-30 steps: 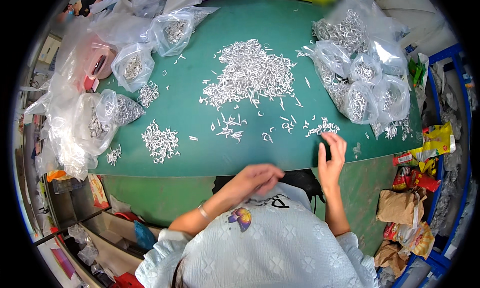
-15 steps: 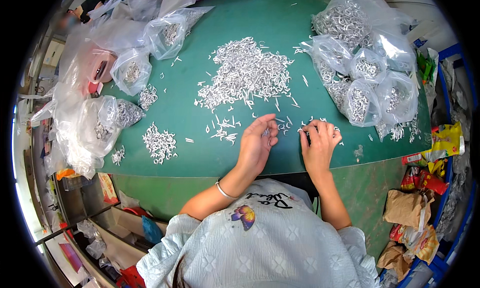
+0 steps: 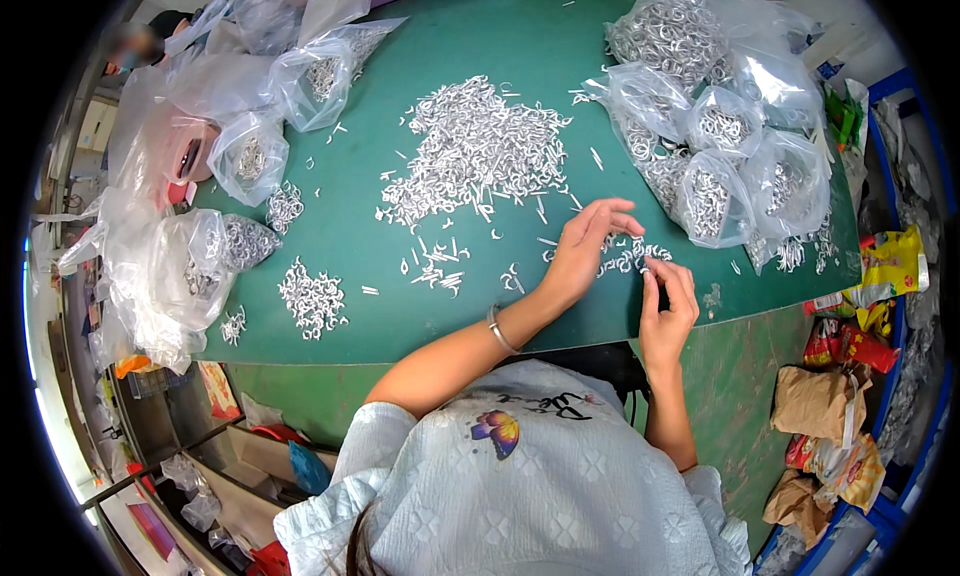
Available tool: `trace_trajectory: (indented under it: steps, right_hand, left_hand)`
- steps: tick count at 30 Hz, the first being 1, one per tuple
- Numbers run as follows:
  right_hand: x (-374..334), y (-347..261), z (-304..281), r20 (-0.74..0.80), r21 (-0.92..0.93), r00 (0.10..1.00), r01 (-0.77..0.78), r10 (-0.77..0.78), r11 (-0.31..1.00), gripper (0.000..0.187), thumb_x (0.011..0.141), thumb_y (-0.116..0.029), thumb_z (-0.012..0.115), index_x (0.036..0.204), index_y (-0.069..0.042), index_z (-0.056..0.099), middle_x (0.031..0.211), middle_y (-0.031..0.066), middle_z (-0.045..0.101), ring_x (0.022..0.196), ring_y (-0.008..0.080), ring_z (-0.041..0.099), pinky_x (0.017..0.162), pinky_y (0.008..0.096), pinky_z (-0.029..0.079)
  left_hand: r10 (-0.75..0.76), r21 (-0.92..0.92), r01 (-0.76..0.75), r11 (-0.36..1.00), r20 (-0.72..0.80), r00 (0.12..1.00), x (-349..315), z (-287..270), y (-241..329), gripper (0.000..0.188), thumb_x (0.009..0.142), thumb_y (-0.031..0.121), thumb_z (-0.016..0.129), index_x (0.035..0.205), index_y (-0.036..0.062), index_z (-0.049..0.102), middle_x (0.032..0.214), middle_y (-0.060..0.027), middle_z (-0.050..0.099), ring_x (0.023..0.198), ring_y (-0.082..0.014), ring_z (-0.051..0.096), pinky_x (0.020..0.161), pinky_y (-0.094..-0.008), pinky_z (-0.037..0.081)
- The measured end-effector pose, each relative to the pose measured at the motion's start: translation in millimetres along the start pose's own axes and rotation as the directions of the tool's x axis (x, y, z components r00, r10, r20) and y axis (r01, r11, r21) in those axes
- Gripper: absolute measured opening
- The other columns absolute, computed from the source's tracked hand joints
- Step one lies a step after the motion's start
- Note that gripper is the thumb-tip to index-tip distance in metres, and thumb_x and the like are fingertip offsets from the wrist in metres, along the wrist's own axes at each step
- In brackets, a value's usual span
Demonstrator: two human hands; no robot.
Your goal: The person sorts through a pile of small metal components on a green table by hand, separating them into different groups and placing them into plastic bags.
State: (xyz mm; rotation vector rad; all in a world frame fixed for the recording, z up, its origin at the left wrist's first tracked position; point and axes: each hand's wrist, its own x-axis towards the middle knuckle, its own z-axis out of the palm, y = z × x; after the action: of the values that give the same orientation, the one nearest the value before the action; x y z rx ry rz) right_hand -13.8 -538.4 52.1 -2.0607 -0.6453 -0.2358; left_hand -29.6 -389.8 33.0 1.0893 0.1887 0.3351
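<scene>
My left hand (image 3: 588,244) reaches over the small pile of silver metal pieces (image 3: 625,256) near the table's front edge. Its fingers are stretched out to the right and apart, with no piece visible in them. Just in front of that pile, my right hand (image 3: 668,314) has bent fingers and its thumb close to the index finger; whatever lies between the tips is too small to make out. Left of my hands lies a loose scatter of short silver pins and curved pieces (image 3: 437,271). Behind it spreads a large heap of silver curved pieces (image 3: 485,151).
Clear plastic bags of metal rings (image 3: 710,201) crowd the table's right side. More clear bags (image 3: 250,151) stand at the left, near a pink container (image 3: 188,141). A separate small pile (image 3: 313,298) lies front left. Blue shelving (image 3: 905,86) with packets stands right.
My left hand has moved right, from beside the loose pieces to the small pile, and its fingers have straightened. My right hand has drawn back slightly toward me, uncovering more of that pile.
</scene>
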Motion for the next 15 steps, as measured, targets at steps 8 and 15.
trace_trajectory:
  steps: [8,15]
  right_hand:
    - [2.6,-22.1,7.1,0.152,0.208,0.983,-0.138,0.107,0.968,0.017,0.081,0.008,0.063,0.097,0.002,0.066,0.086,0.0094,0.063,0.075,0.0191,0.058,0.071,0.0297,0.047]
    - [-1.5,-29.7,19.0,0.245,0.231,0.967,-0.13,0.071,0.964,0.016,0.08,0.008,0.065,0.094,0.001,0.063,0.083,0.0076,0.061,0.074,0.0181,0.057,0.07,0.03,0.046]
  left_hand:
    - [0.227,0.885,-0.145,0.442,0.046,0.973,-62.4,-36.8,51.3,0.033,0.083,0.002,0.066,0.115,0.0048,0.06,0.106,-0.0094,0.061,0.101,-0.0244,0.057,0.087,-0.0361,0.041]
    - [0.138,0.964,-0.206,0.17,0.184,0.973,-73.4,-50.5,37.6,0.031,0.079,0.007,0.07,0.109,0.0062,0.061,0.105,-0.0072,0.056,0.095,-0.0261,0.053,0.081,-0.0373,0.038]
